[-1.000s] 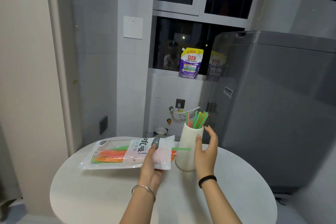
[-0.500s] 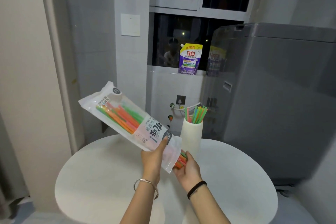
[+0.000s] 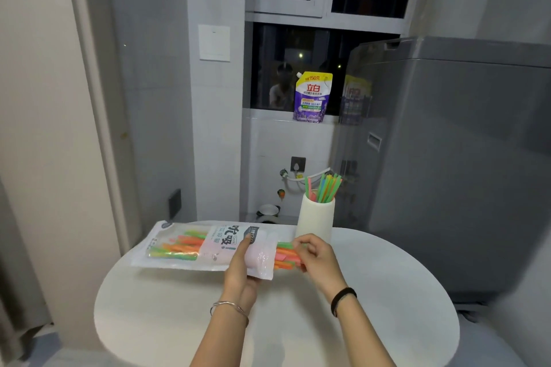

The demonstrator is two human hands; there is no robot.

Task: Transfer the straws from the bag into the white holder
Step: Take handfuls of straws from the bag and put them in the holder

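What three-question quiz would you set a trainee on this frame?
1. True or false: the holder is empty.
2. The left hand grips: A the bag; B the holder; C nothing.
3. Fill in: the right hand pinches ___ jutting from the bag.
Key: 1 false; 2 A; 3 straws.

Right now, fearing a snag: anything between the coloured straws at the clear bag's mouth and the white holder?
Nothing visible: the right hand pinches the coloured plastic straws; the white cylindrical holder stands just behind.
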